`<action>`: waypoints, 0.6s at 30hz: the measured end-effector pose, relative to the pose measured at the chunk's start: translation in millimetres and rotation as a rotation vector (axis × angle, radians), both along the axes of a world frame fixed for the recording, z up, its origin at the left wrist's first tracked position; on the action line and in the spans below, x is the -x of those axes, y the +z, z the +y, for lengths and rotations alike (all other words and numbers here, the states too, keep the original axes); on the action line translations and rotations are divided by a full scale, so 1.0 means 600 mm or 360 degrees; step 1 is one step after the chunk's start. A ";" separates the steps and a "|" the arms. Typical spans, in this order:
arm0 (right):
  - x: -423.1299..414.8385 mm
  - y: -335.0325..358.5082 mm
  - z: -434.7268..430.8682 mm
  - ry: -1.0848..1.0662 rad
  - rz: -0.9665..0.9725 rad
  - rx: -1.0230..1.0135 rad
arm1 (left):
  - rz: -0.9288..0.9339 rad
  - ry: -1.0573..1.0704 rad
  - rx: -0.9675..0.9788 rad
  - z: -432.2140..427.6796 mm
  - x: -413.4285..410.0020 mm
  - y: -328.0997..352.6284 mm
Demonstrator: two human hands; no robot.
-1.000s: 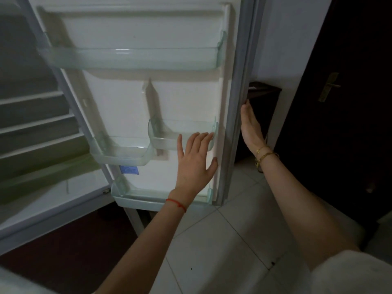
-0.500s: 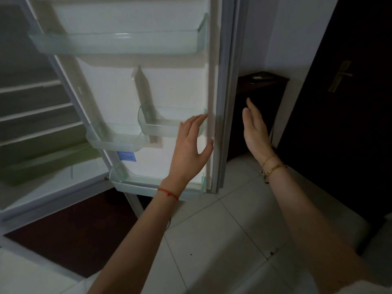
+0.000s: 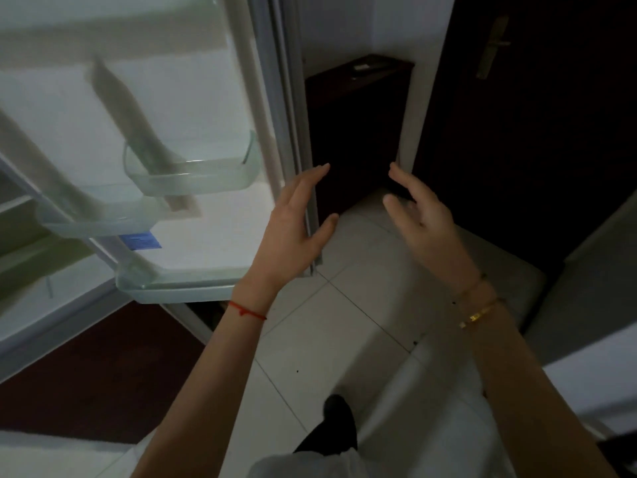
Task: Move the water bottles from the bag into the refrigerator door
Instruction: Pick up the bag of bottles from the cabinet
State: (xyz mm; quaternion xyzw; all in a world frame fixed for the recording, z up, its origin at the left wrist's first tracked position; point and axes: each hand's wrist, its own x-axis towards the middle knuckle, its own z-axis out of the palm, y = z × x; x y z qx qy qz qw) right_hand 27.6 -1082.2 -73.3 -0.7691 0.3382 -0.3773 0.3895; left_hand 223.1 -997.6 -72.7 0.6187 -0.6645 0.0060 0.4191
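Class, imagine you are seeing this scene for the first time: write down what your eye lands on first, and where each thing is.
Two open, empty hands fill the centre: the left hand in front of the edge of the refrigerator door, the right hand beside it. That door stands open on the left, its clear bins showing no bottles. A brass handle glints on the dark door at upper right.
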 end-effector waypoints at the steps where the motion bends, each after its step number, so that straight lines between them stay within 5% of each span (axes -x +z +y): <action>1: 0.015 -0.004 0.000 -0.0025 0.0060 -0.0011 | -0.0003 -0.0033 -0.0027 -0.007 0.004 -0.004; 10: 0.091 -0.032 -0.069 -0.0165 0.0460 0.0029 | 0.0060 -0.0220 -0.0228 -0.109 0.036 -0.041; 18: 0.114 -0.031 -0.198 -0.0245 0.0514 -0.0057 | 0.0133 -0.0210 -0.0316 -0.252 0.059 -0.061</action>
